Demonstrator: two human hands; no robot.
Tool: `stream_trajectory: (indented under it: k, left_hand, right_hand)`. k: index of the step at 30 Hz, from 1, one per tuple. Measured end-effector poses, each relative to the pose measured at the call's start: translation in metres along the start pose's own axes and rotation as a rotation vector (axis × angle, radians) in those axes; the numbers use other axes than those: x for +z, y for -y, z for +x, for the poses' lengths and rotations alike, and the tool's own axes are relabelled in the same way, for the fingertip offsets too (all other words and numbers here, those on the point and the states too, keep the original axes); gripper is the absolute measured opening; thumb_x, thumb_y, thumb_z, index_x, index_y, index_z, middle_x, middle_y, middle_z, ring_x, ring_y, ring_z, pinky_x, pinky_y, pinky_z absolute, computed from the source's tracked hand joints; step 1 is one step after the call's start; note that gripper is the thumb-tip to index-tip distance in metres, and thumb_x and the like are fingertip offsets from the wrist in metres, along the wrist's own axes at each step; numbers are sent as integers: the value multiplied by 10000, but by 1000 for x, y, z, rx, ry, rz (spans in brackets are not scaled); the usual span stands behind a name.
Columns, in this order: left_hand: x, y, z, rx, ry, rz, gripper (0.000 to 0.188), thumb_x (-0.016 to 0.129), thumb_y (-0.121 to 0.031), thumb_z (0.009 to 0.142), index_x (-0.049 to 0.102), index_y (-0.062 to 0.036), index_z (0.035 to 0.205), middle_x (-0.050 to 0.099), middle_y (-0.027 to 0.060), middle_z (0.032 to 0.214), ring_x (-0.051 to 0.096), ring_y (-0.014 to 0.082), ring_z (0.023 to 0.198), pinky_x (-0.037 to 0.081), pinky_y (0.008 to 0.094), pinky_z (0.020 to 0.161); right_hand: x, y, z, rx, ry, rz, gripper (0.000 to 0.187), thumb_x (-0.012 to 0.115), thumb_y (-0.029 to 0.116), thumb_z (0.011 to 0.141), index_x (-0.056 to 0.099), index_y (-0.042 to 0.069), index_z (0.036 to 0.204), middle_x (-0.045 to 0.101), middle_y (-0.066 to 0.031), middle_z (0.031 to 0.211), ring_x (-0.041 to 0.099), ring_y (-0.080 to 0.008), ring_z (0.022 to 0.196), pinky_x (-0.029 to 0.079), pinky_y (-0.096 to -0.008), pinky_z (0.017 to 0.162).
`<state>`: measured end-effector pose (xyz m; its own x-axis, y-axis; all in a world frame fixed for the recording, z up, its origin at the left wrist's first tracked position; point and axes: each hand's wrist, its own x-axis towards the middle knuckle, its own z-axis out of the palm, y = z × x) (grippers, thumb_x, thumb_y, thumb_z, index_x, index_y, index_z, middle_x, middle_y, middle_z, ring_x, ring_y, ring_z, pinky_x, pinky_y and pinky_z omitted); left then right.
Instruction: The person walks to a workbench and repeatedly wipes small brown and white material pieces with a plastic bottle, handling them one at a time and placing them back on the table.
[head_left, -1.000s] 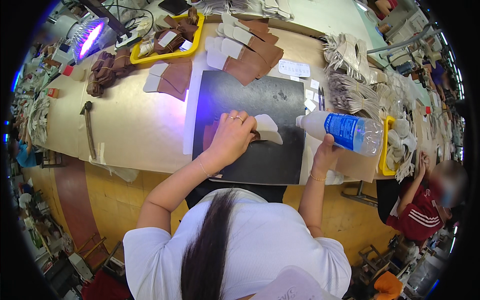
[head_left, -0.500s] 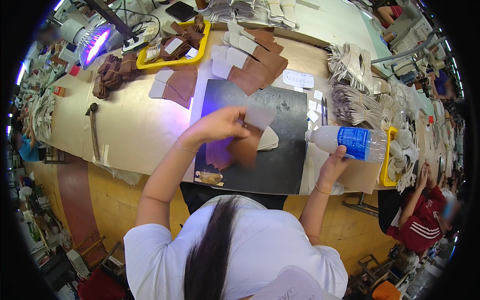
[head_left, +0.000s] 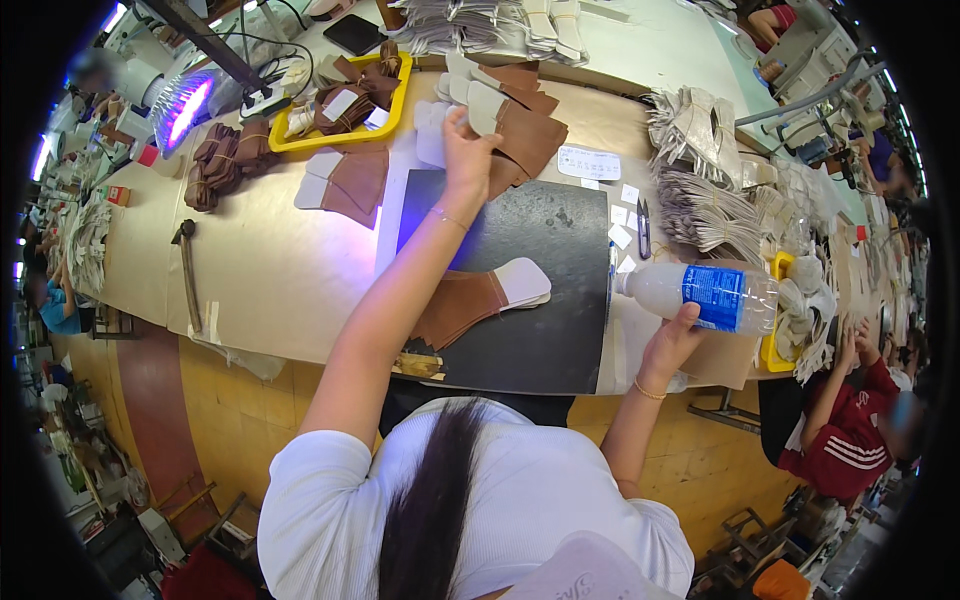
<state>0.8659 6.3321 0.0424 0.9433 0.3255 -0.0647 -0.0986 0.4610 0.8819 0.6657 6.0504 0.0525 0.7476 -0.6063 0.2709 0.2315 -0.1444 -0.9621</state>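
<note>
While the right hand (head_left: 675, 345) grips one bottle (head_left: 700, 295), the left hand (head_left: 468, 158) pinches one brown-and-white piece (head_left: 522, 127)! One stack (head_left: 465, 305) lies on one black mat (head_left: 560, 225).

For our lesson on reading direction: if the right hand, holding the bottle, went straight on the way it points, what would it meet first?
Past the bottle it holds, the right hand would probably meet the bundle of pale pieces, though it might pass above; height is unclear.

The tan table (head_left: 270, 265) bears a black mat (head_left: 565, 235), a hammer (head_left: 189, 275), a yellow tray (head_left: 340, 140) and brown-and-white pieces (head_left: 355, 182).
</note>
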Motion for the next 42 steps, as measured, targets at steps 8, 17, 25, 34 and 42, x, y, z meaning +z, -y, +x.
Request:
stream_trajectory:
  k: [8, 17, 25, 34, 42]
  left_hand:
    - [-55, -78, -71, 340, 96, 652, 583, 670, -65, 844, 416, -48, 1369, 513, 143, 1196, 488, 260, 1128, 425, 371, 957]
    - [-99, -52, -194, 584, 530, 1164, 447, 736, -127, 774, 572, -56, 1183, 536, 116, 1118, 503, 327, 1089, 411, 426, 952]
    - [-101, -44, -196, 595, 521, 1213, 376, 718, -176, 804, 597, -72, 1144, 545, 107, 1117, 499, 320, 1105, 386, 443, 968]
    - [-98, -44, -194, 573, 511, 1171, 345, 742, -149, 776, 617, -66, 1087, 549, 103, 1120, 505, 315, 1098, 386, 429, 980]
    - [-98, -41, -194, 631, 494, 1176, 317, 740, -148, 778, 627, -77, 1066, 556, 93, 1111, 510, 312, 1095, 387, 437, 970]
  right_hand:
    - [27, 23, -5, 47, 60, 203, 808, 675, 553, 848, 413, -53, 1315, 531, -148, 1276, 518, -238, 1156, 388, -385, 1039]
    - [96, 51, -52, -311, 745, -181, 682, 881, 327, 663, 599, 1, 1191, 663, -128, 1162, 635, -222, 1059, 489, -356, 933]
    - [86, 47, -45, -421, 716, -399, 333, 803, 125, 737, 676, 1, 1019, 723, -125, 923, 715, -240, 822, 555, -331, 744]
    - [91, 60, -39, -69, 485, -183, 523, 879, 233, 687, 645, 12, 1099, 657, -121, 1080, 633, -230, 943, 508, -343, 836]
    - [98, 52, -29, -171, 657, -378, 414, 852, 179, 712, 665, -10, 1029, 694, -123, 955, 670, -232, 859, 515, -341, 784]
